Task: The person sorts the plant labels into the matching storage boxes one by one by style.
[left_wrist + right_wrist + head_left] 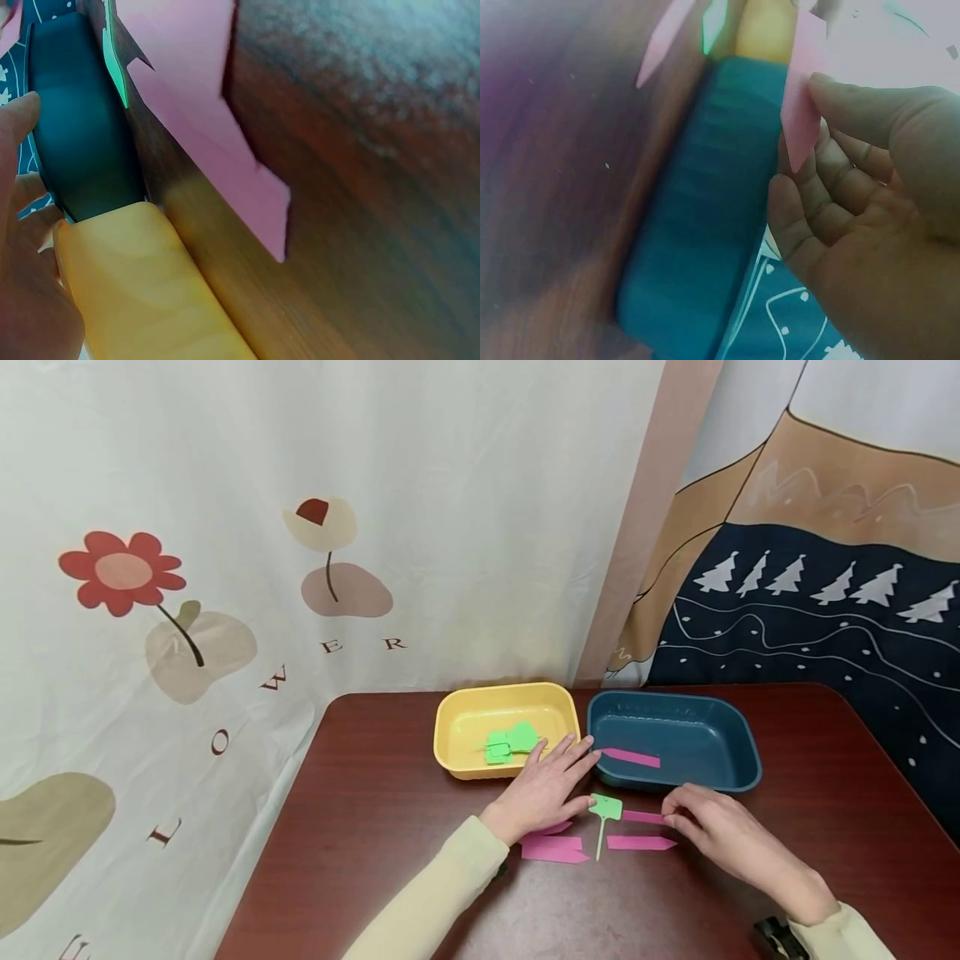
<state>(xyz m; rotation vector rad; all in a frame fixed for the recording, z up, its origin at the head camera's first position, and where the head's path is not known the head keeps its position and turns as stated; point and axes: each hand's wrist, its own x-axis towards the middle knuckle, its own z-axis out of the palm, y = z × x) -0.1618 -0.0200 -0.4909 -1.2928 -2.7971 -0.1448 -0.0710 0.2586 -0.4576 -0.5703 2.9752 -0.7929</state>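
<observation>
right hand [731, 835] pinches a pink tag [642, 817] just off the blue tray's [697, 743] near edge; room lies between hand and table's [862, 827] right edge. left hand [546, 793], fingers extended, at yellow tray's [468, 718] near right corner.

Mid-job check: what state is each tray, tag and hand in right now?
Yellow tray: upright, holding overlapping green tags.
Blue tray: upright, holding one pink tag.
Green stake: lying on the table.
Pink strip beside it: lying flat.
Pink pile: overlapping, partly behind the left arm.
Left hand: fingers extended near both trays; contact unclear.
Right hand: pinching a pink piece.
</observation>
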